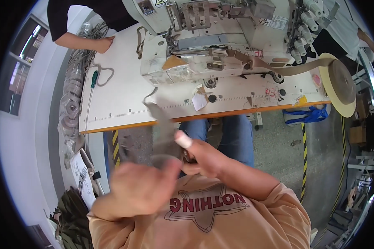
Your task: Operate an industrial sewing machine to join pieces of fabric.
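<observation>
two bare hands, set off the front edge of the worktop [112, 103]. left hand [143, 189]: motion-blurred; cannot tell whether its fingers are apart or clamped. right hand [208, 157]: white wrap [183, 139] on one digit; fingers curled in around a small dark shape [189, 156]; cannot tell whether they are clamped on it.

one grey-brown fabric strip [166, 128], blurred: crosses the worktop's front edge left of middle, lower part between the hands.

one industrial sewing machine [153, 70], toward the far edge. one reel of brown tape [343, 79], right front corner, tape led to the machine. one green-handled screwdriver [94, 78], near the left edge. one white paper scrap [200, 101], near the front edge. one co-worker's hand [104, 44], far left corner.

handling note, by judgement: strip best kept flat and untwisted; one hand to steady while the other works; pull light and even, lest the material stretch; upper end best kept free of the front edge and the paper scrap.
</observation>
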Demonstrator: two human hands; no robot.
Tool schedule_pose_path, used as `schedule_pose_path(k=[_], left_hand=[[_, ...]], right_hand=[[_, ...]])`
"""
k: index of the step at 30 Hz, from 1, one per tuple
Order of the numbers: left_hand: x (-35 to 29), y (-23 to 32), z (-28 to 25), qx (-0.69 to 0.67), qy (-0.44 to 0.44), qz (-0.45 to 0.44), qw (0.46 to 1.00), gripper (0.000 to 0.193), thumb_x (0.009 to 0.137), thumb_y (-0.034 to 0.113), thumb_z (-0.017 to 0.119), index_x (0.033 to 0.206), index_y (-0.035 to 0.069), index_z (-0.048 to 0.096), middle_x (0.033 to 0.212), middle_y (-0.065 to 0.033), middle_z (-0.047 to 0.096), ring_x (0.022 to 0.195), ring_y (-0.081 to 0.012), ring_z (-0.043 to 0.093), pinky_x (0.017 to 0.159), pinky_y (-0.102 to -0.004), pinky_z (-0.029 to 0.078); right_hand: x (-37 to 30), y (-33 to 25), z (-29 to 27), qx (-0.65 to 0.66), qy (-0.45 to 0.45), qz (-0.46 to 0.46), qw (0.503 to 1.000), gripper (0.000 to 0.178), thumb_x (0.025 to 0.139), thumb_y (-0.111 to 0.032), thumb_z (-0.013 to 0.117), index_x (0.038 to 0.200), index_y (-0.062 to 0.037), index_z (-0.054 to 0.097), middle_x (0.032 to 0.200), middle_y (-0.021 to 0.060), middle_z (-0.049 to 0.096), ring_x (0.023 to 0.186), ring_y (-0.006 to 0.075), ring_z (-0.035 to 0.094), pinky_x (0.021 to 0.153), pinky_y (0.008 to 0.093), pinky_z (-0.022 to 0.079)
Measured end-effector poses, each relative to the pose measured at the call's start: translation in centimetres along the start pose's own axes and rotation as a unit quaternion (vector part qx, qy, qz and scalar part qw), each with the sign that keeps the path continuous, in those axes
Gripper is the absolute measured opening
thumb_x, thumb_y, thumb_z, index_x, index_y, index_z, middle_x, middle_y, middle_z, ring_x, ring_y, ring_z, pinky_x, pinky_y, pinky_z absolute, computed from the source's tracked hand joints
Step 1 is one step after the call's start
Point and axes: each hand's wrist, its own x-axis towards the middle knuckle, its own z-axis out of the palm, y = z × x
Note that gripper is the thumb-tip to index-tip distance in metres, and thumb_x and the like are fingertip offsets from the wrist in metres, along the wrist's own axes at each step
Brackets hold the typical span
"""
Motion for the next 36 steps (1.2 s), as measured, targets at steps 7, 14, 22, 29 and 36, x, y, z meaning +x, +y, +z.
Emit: schedule_pose_path(k=[7,14,22,29,36], left_hand=[[-4.8,2.0,8.9,-0.696,-0.119,-0.262,0.659,0.046,0.083,0.036,0.068,0.116,0.005,0.058,0.101,-0.0065,0.061,0.084,-0.0157,0.062,0.069,-0.0282,0.048],[-2.4,4.4,11.1,-0.886,0.013,-0.332,0.322,0.056,0.096,0.042,0.050,0.130,-0.002,0.047,0.129,-0.0158,0.053,0.116,-0.0216,0.053,0.097,-0.0357,0.042],[-4.1,5.3,11.2,-0.777,0.057,-0.304,0.549,0.049,0.100,0.033,0.044,0.132,-0.003,0.044,0.130,-0.0209,0.052,0.116,-0.0270,0.054,0.099,-0.0401,0.042],[-5.9,2.3,10.5,-0.735,0.159,-0.382,0.537,0.040,0.100,0.029,0.044,0.125,-0.001,0.051,0.118,-0.0198,0.060,0.103,-0.0247,0.061,0.088,-0.0351,0.049],[-14.6,-14.1,5.5,-0.508,0.522,-0.462,0.506,0.041,0.101,0.034,0.041,0.120,0.000,0.054,0.118,-0.0149,0.062,0.072,-0.0082,0.052,0.067,-0.0187,0.042]], right_hand=[[-1.4,-0.4,-2.6,-0.368,0.153,-0.287,0.871,0.022,0.088,-0.018,0.068,0.103,-0.0022,0.062,0.084,0.0014,0.061,0.063,0.0042,0.046,0.055,0.0235,0.040],[-4.4,0.2,-2.2,-0.466,0.069,-0.162,0.867,0.018,0.091,-0.016,0.064,0.094,0.0016,0.065,0.074,0.0058,0.059,0.070,0.0067,0.047,0.061,0.0262,0.043],[-3.6,3.4,-3.6,-0.473,0.160,-0.415,0.760,0.017,0.092,-0.014,0.060,0.098,0.0016,0.065,0.076,0.0072,0.060,0.067,0.0098,0.053,0.057,0.0252,0.041],[-6.0,1.6,-3.2,-0.075,0.174,-0.240,0.952,0.019,0.094,-0.017,0.058,0.099,-0.0015,0.068,0.070,0.0031,0.058,0.056,0.0078,0.047,0.050,0.0219,0.033],[-13.8,-1.8,-8.6,-0.427,0.084,0.044,0.899,0.027,0.093,-0.023,0.060,0.104,0.0001,0.069,0.061,-0.0027,0.053,0.051,0.0048,0.041,0.048,0.0218,0.032]])
